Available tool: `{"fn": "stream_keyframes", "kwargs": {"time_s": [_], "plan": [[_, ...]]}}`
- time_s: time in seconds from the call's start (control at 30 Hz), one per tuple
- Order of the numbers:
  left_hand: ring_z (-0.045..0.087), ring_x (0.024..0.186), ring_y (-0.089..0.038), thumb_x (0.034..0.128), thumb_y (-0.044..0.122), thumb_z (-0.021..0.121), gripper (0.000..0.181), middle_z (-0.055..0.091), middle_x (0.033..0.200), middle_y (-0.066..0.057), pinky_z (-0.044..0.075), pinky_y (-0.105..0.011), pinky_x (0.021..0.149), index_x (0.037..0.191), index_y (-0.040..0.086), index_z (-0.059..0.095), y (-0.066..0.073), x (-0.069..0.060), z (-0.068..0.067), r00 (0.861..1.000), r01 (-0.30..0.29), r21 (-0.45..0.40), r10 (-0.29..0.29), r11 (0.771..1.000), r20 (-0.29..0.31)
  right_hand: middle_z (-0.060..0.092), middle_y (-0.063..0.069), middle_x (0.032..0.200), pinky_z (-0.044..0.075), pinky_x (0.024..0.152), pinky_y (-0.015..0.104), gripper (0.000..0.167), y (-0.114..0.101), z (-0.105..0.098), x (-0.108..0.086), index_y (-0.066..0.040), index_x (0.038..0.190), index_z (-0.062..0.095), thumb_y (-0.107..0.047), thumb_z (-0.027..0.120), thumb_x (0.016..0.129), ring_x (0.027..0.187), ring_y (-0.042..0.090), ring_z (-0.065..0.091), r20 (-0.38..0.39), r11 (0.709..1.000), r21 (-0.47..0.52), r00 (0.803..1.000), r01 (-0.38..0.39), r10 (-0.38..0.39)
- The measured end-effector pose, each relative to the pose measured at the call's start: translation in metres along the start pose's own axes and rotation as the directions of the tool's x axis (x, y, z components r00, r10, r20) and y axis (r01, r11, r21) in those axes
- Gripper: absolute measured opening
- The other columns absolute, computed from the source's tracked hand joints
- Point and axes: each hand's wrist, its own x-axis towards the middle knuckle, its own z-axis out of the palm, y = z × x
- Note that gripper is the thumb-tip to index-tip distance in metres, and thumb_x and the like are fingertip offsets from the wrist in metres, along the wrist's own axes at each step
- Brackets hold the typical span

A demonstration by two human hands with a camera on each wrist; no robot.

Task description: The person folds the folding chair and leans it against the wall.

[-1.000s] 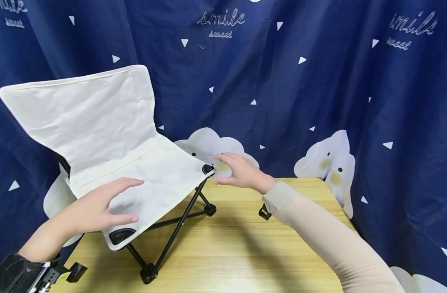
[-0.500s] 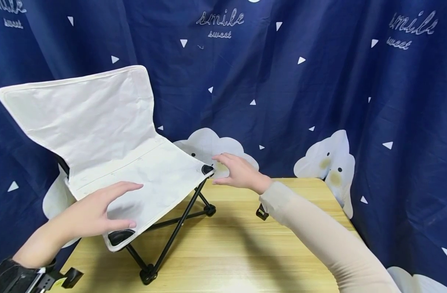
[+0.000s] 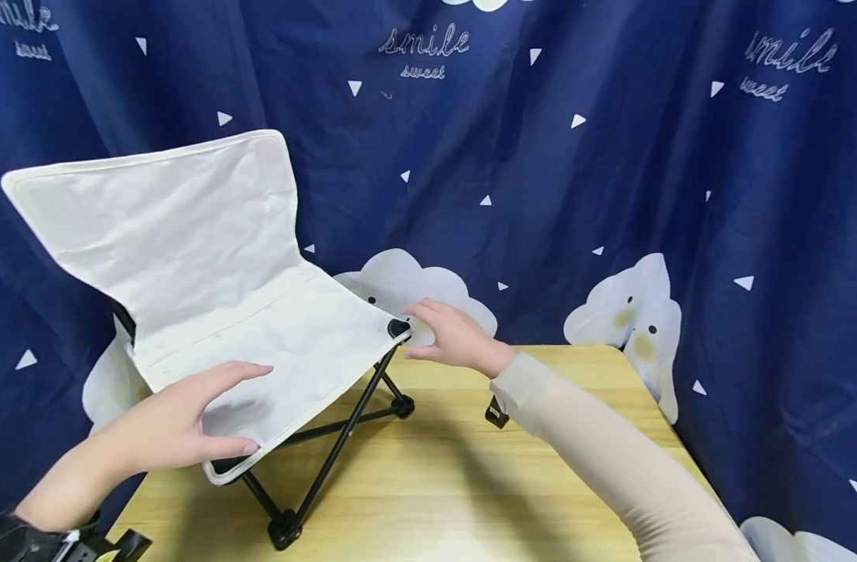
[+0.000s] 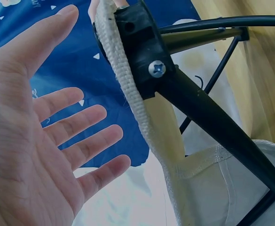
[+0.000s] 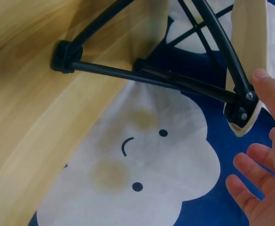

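A white folding chair (image 3: 190, 234) with black legs stands on the left of the wooden table. Over its near front corner the left hand (image 3: 179, 421) is held with thumb and fingers spread apart, holding nothing. In the left wrist view that hand (image 4: 48, 136) is beside the black corner bracket (image 4: 139, 52). The right hand (image 3: 456, 336) reaches to the far front corner (image 3: 399, 328), fingers spread and gripping nothing. In the right wrist view the thumb of the right hand (image 5: 269, 155) is close to the corner bracket (image 5: 240, 110); whether it touches is unclear.
The wooden table (image 3: 471, 484) extends to the right of the chair. Behind it hangs a dark blue curtain (image 3: 506, 156) with white clouds and triangles. Small black devices (image 3: 496, 412) are fixed at both wrists.
Both hands have moved slightly: the right one leftward to the chair's far corner, the left one a little down over the near corner. The chair stands as before.
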Motion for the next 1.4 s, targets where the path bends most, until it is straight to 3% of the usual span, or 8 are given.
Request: {"fn": "stream_keyframes", "kwargs": {"time_s": [0.13,0.37,0.67,1.03,1.4], "plan": [[0.063,0.133,-0.014,0.0784,0.051,0.097,0.089,0.068,0.148,0.003,0.023,0.004,0.109,0.154,0.024,0.059,0.000,-0.004,0.001,1.000,0.011,-0.007,-0.011,1.000,0.002,0.070,0.012,0.139,0.057,0.109,0.045,0.069,-0.004,0.002,0.002,-0.005,0.147,0.063,-0.041,0.087,0.094,0.124,0.028,0.069,0.011,1.000,0.001,1.000,0.000,0.000],[0.058,0.134,0.001,0.0764,0.049,0.099,0.090,0.069,0.146,0.003,0.023,0.004,0.109,0.153,0.022,0.060,-0.001,-0.011,0.002,1.000,-0.011,-0.009,0.011,1.000,-0.015,0.071,0.010,0.139,0.056,0.111,0.045,0.062,-0.010,0.004,0.006,-0.005,0.144,0.066,-0.035,0.088,0.094,0.126,0.028,0.069,0.012,1.000,-0.010,1.000,0.008,-0.008],[0.052,0.134,0.012,0.0718,0.044,0.102,0.093,0.070,0.143,0.000,0.025,0.003,0.109,0.151,0.018,0.062,-0.009,-0.020,0.006,0.998,-0.053,-0.045,0.052,0.998,-0.032,0.071,0.006,0.139,0.056,0.111,0.040,0.051,-0.011,0.008,0.008,-0.009,0.140,0.069,-0.032,0.085,0.097,0.128,0.024,0.068,0.050,0.999,-0.037,0.999,-0.001,0.003],[0.056,0.133,0.010,0.0668,0.046,0.104,0.097,0.070,0.143,0.004,0.026,0.003,0.109,0.150,0.021,0.063,-0.010,-0.028,0.010,0.999,-0.045,-0.068,0.043,0.997,-0.030,0.074,0.006,0.128,0.058,0.106,0.039,0.039,-0.011,0.015,0.008,-0.009,0.130,0.075,-0.022,0.086,0.096,0.118,0.023,0.071,-0.013,0.996,-0.067,0.998,0.054,-0.055],[0.049,0.133,0.016,0.0627,0.046,0.106,0.098,0.070,0.139,0.005,0.026,0.002,0.109,0.147,0.019,0.064,-0.010,-0.035,0.016,0.996,-0.071,-0.081,0.067,0.994,-0.054,0.077,0.007,0.124,0.058,0.107,0.039,0.033,-0.012,0.020,0.010,-0.006,0.125,0.077,-0.014,0.087,0.094,0.116,0.024,0.073,-0.063,0.998,-0.028,0.996,0.056,-0.058]]}}
